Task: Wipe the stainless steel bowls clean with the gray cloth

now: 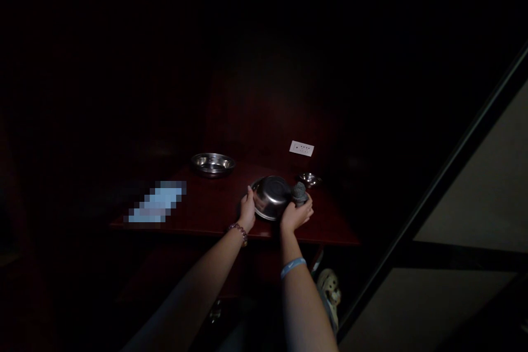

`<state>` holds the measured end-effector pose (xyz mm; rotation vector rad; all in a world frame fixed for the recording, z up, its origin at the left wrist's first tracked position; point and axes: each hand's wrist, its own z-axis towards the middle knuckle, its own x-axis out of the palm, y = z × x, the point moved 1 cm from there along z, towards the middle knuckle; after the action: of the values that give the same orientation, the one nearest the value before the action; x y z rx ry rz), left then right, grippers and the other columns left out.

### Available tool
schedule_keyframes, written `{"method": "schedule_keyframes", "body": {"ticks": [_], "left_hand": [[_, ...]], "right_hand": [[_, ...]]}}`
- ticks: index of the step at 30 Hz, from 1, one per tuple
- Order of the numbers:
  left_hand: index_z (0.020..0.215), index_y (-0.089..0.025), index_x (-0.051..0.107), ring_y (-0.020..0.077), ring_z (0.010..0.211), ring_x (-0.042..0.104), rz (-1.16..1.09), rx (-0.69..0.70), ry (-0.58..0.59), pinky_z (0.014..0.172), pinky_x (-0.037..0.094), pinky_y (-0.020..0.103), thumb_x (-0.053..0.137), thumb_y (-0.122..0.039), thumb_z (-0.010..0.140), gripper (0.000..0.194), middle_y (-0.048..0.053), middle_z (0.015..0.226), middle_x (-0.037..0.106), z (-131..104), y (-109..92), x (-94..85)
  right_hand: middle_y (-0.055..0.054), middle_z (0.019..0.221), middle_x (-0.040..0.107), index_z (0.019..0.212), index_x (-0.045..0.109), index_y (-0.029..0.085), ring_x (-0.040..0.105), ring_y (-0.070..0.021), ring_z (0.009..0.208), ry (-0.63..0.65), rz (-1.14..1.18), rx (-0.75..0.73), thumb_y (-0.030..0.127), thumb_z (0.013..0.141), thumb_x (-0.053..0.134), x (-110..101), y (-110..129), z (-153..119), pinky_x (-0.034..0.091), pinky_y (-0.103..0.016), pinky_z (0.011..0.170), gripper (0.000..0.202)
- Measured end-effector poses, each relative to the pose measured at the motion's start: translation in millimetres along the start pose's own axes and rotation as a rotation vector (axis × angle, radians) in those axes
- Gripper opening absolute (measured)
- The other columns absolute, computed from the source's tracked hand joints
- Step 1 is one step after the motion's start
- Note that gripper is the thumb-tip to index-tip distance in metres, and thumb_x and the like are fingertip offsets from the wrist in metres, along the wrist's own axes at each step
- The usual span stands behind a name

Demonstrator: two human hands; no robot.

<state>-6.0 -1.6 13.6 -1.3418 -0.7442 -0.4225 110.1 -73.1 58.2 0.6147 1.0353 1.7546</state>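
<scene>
A shiny metal bowl (pixel 272 197) is tilted over the dark red table, its rounded underside facing up. My left hand (pixel 247 210) grips its left rim, thumb on top. Close to the bowl's right side, my right hand (pixel 297 213) is wrapped round a grey, rough-looking object (pixel 299 193), perhaps a scrubber or cloth. A wide metal dish (pixel 213 164) stands at the back left. Behind my right hand sits a small metal bowl (pixel 309 179).
The red table (pixel 206 212) has its front edge just below my hands. A pixelated bright patch (pixel 157 203) covers its left part. A white socket plate (pixel 302 148) is behind the table. A shoe (pixel 329 286) shows below, and a dark diagonal frame edge runs along the right.
</scene>
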Motion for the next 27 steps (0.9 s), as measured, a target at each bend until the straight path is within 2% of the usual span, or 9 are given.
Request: {"method": "schedule_keyframes", "body": {"ticks": [5,9,13,17,21,24,27], "left_hand": [[0.09,-0.014,0.072,0.0233,0.087,0.074,0.041,-0.016,0.0,0.088,0.057,0.04,0.058,-0.063,0.089,0.051,0.012,0.091,0.077,-5.9,-3.8,3.3],[0.09,-0.013,0.07,0.0231,0.083,0.073,0.062,-0.003,0.005,0.083,0.057,0.039,0.055,-0.063,0.091,0.053,0.013,0.09,0.076,-5.1,-3.3,3.3],[0.091,-0.013,0.07,0.0221,0.083,0.073,0.069,-0.002,-0.008,0.079,0.056,0.033,0.055,-0.062,0.091,0.052,0.015,0.092,0.076,-4.1,-2.9,2.9],[0.091,-0.013,0.071,0.0222,0.081,0.072,0.068,-0.012,-0.006,0.079,0.055,0.033,0.054,-0.062,0.092,0.052,0.014,0.089,0.075,-4.0,-2.7,3.4],[0.09,-0.012,0.071,0.0214,0.079,0.071,0.065,0.014,0.005,0.08,0.054,0.034,0.057,-0.067,0.087,0.056,0.012,0.086,0.075,-3.5,-2.3,3.2],[0.087,-0.013,0.071,0.0207,0.075,0.07,0.061,0.033,0.016,0.076,0.053,0.032,0.062,-0.072,0.08,0.06,0.011,0.082,0.074,-4.5,-3.9,3.6],[0.08,-0.015,0.07,0.0192,0.07,0.067,0.077,0.049,0.018,0.071,0.051,0.03,0.064,-0.072,0.078,0.057,0.006,0.07,0.069,-8.2,-8.1,5.6]], "right_hand": [[-0.023,0.128,0.062,0.134,0.048,0.013,0.051,-0.039,0.12,0.066,-0.043,-0.013,0.019,0.079,0.05,5.1,1.2,-4.4,0.039,-0.051,0.099,0.055],[-0.021,0.132,0.06,0.129,0.052,0.015,0.05,-0.0382,0.12,0.146,-0.076,-0.1,0.021,0.082,0.047,6.2,4.7,-7.1,0.038,-0.05,0.099,0.048],[-0.019,0.129,0.061,0.124,0.057,0.017,0.05,-0.0366,0.121,0.195,-0.101,-0.174,0.023,0.084,0.048,6.4,5.4,-8.1,0.037,-0.049,0.1,0.041],[-0.017,0.125,0.064,0.12,0.061,0.018,0.051,-0.0339,0.12,0.265,-0.109,-0.269,0.024,0.085,0.048,7.5,5.2,-9.9,0.036,-0.049,0.103,0.038],[-0.014,0.128,0.064,0.128,0.059,0.019,0.052,-0.0314,0.12,0.364,-0.1,-0.413,0.024,0.085,0.049,7.8,7.9,-14.1,0.037,-0.049,0.105,0.044],[-0.014,0.134,0.061,0.144,0.045,0.018,0.052,-0.0288,0.123,0.416,-0.076,-0.563,0.024,0.086,0.05,7.3,10.0,-18.2,0.038,-0.047,0.106,0.059],[-0.016,0.134,0.059,0.145,0.04,0.014,0.051,-0.0277,0.125,0.428,-0.048,-0.703,0.024,0.087,0.05,7.0,10.4,-22.3,0.039,-0.047,0.107,0.06]]}}
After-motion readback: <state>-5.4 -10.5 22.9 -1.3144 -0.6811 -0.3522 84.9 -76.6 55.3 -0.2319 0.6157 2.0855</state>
